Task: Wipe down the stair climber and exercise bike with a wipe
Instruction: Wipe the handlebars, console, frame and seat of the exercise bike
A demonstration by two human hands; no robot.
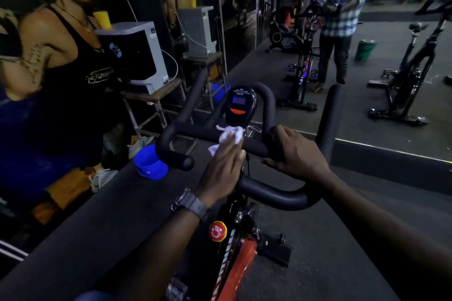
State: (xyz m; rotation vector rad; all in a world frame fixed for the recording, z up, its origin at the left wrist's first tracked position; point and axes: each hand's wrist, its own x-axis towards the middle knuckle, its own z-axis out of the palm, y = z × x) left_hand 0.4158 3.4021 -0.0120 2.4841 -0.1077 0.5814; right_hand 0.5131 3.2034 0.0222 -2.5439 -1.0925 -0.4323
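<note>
The exercise bike's black padded handlebar fills the middle of the view, with a small console at its centre. Beneath it the red and black frame carries a red knob. My left hand, a watch on its wrist, presses a crumpled white wipe onto the crossbar with straight fingers, just below the console. My right hand grips the crossbar to the right of the wipe. No stair climber is in view.
A blue bucket stands on the floor left of the bar. Behind it a white and black appliance sits on a metal stand. A wall mirror ahead reflects a person, bikes and a green bucket.
</note>
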